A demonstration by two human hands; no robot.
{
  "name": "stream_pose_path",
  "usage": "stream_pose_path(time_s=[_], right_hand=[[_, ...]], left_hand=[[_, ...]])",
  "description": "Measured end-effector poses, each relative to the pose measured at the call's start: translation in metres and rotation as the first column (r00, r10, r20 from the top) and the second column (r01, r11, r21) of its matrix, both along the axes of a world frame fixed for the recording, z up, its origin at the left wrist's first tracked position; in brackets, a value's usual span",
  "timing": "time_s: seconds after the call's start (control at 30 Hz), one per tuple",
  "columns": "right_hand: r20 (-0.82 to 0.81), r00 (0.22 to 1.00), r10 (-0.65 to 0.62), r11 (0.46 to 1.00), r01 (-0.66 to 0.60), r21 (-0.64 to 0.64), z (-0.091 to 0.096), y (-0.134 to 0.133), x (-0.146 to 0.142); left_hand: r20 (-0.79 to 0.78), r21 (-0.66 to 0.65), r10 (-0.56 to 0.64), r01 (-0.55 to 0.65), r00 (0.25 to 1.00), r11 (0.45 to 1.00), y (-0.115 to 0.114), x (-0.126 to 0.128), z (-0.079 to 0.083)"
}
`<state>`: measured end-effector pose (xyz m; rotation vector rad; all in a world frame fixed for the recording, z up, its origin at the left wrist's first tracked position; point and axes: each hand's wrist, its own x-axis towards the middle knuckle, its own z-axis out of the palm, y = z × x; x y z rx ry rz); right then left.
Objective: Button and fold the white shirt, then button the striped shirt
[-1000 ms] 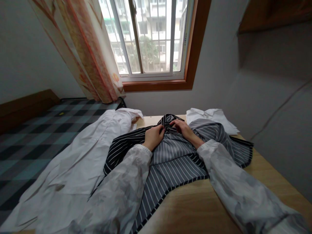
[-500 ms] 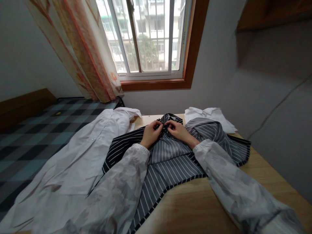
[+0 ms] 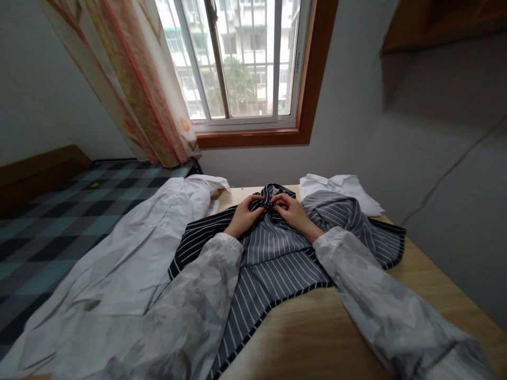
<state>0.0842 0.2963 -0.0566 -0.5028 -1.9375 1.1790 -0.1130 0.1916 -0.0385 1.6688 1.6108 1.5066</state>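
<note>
A black shirt with white stripes (image 3: 277,279) lies spread over the table, its greyer inner side partly turned up. Near its collar end, my left hand (image 3: 246,215) pinches the dark cloth between thumb and fingers. Just to the right, my right hand (image 3: 292,212) grips the same bunched part, and the two sets of fingertips almost meet. Whether a button sits between them is too small to make out. One sleeve of the shirt bulges to the right of my right wrist.
A white shirt (image 3: 158,221) lies along the left side, partly under my left sleeve. Folded white cloth (image 3: 340,184) rests at the table's back right. The wooden table (image 3: 317,338) adjoins a bed with a checked cover (image 3: 47,232). Behind stand a window (image 3: 245,63) and a curtain (image 3: 146,79).
Fingers of both hands have shifted very slightly at the bunched cloth. The right fingers look a little more raised and curled. The garments lie nearly as before.
</note>
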Motion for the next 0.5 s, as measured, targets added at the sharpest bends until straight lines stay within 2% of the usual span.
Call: stream_pose_path(time_s=[0.1, 0.17, 0.33, 0.5], right_hand=[[-0.055, 0.997, 0.052, 0.998, -0.054, -0.032, -0.002, -0.001, -0.0014], [-0.038, 0.999, 0.037, 0.999, -0.038, -0.01, -0.0027, -0.0015, -0.0016], [0.02, 0.998, -0.064, 0.991, 0.061, 0.123, -0.0009, -0.0026, 0.0004], [-0.012, 1.0, -0.019, 0.996, 0.02, 0.085, 0.0005, -0.0028, 0.001]], left_hand=[[0.068, -0.009, 0.048, -0.048, 0.997, 0.999, 0.0022, -0.0022, -0.0013], [0.107, -0.004, 0.059, -0.059, 0.992, 0.998, 0.0036, -0.0029, -0.003], [0.202, 0.017, -0.007, 0.003, 0.979, 1.0, 0.0067, -0.0013, -0.0082], [0.234, 0.008, -0.038, 0.037, 0.972, 0.999, 0.0074, 0.0019, -0.0092]])
